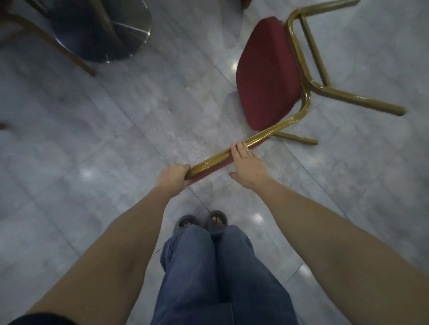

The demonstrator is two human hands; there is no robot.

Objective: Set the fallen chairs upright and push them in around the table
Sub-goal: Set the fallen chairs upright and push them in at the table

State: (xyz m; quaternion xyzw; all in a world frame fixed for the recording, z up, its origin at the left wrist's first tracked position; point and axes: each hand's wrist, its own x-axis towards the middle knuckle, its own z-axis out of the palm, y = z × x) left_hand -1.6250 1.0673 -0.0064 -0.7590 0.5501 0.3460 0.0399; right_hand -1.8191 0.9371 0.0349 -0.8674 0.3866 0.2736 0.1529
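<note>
A fallen chair (267,76) with a dark red seat and a gold metal frame lies tipped over on the grey tiled floor, its legs pointing right. Its backrest rail runs from the seat down toward me. My left hand (173,177) is closed around the near top corner of that backrest. My right hand (247,163) lies flat on the backrest's gold side rail, fingers over the tube, thumb spread away. The table's round shiny metal base (111,30) stands at the upper left.
A gold leg of another chair (58,48) slants across the upper left beside the table base. My jeans and sandalled feet (202,222) are just below the backrest. Another red chair part peeks in at the top edge (246,2).
</note>
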